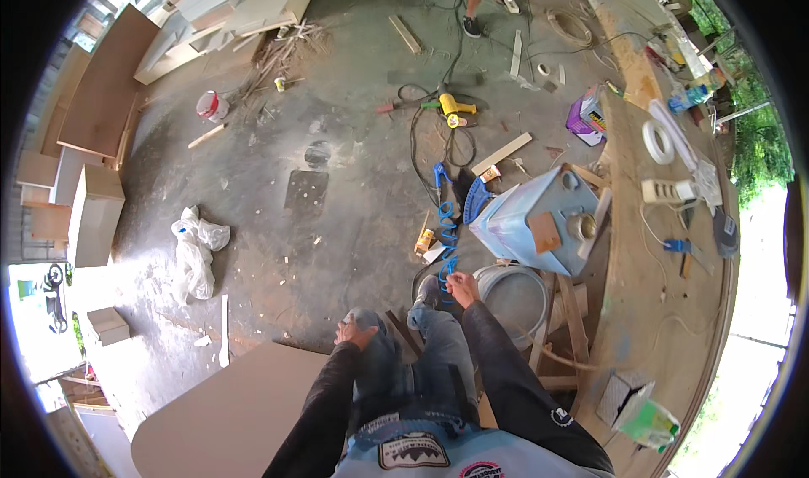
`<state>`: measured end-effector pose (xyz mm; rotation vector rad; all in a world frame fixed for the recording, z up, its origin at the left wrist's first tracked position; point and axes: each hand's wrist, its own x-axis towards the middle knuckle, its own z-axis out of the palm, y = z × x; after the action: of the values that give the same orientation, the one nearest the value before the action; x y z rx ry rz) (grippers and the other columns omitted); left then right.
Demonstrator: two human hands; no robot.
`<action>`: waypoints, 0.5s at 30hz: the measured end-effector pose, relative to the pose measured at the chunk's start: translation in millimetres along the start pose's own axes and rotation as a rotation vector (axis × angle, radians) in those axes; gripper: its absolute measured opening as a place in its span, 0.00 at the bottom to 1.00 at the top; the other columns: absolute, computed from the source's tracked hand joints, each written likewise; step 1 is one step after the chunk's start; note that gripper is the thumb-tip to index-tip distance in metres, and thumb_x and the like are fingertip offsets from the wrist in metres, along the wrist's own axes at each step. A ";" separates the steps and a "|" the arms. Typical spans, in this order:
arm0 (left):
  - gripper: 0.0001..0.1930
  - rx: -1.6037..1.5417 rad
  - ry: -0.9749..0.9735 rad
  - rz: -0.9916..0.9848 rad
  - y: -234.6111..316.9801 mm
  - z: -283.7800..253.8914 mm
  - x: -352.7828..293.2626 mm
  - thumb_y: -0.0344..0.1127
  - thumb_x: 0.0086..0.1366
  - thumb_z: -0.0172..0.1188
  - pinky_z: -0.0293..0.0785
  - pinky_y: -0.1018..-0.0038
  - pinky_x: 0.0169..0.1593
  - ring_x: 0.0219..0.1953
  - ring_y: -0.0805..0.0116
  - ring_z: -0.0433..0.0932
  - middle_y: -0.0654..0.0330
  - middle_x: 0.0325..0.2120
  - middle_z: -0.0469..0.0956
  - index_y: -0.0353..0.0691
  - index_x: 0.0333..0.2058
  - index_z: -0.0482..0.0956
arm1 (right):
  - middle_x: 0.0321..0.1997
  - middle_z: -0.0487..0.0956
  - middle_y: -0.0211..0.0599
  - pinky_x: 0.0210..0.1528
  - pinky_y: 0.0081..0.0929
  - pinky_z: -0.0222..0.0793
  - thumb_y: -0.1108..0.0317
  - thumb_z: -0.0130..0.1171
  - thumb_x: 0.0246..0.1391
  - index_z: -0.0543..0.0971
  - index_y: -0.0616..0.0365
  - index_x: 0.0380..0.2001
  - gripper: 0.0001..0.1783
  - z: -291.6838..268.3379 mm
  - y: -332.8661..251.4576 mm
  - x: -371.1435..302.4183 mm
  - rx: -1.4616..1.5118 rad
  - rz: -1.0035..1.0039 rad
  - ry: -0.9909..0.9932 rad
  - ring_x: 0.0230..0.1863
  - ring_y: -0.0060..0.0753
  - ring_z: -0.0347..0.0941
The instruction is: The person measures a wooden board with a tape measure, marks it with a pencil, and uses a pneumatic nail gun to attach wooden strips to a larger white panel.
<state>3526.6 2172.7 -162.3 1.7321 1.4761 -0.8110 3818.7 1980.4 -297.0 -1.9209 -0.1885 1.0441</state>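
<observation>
The right hand [461,289] had its grip clenched on the blue coiled hose [449,264], which was near the bucket [516,301]; the left hand [357,335] was at the left knee [366,319], and I could not tell whether its grip was released

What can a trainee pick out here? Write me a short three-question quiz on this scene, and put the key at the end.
1. Which of the person's hands is nearer the blue coiled hose?
2. True or false: the white ring-shaped roll lies on the wooden bench.
3. What colour is the large square can beside the round bucket?
a) red
b) light blue
c) black

Key:
1. The right hand; its fingers are at the blue coiled hose.
2. True.
3. b
</observation>
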 end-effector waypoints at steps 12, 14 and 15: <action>0.47 0.203 0.270 -0.080 121.6 -54.6 186.0 0.49 0.50 0.71 0.62 0.51 0.66 0.63 0.42 0.66 0.43 0.63 0.65 0.40 0.68 0.62 | 0.29 0.79 0.49 0.35 0.47 0.69 0.60 0.57 0.57 0.76 0.61 0.26 0.14 93.5 102.5 417.8 -0.335 -0.288 0.171 0.33 0.52 0.78; 0.45 0.160 0.320 0.038 147.3 -85.8 222.5 0.47 0.50 0.71 0.63 0.52 0.65 0.62 0.41 0.67 0.43 0.60 0.67 0.40 0.66 0.64 | 0.37 0.82 0.54 0.43 0.47 0.70 0.58 0.62 0.56 0.79 0.61 0.42 0.18 68.9 144.9 496.6 -0.496 -0.130 0.279 0.43 0.57 0.79; 0.44 0.197 0.386 0.039 153.1 -89.9 234.1 0.46 0.50 0.71 0.64 0.53 0.64 0.61 0.41 0.67 0.43 0.59 0.67 0.39 0.65 0.65 | 0.53 0.79 0.55 0.59 0.48 0.68 0.57 0.63 0.56 0.74 0.63 0.55 0.28 86.3 144.2 521.9 -0.387 -0.067 0.255 0.56 0.61 0.73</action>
<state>3714.5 2360.2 -288.2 2.1507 1.6469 -0.6429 4045.9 2217.3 -736.1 -2.3581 -0.3253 0.7462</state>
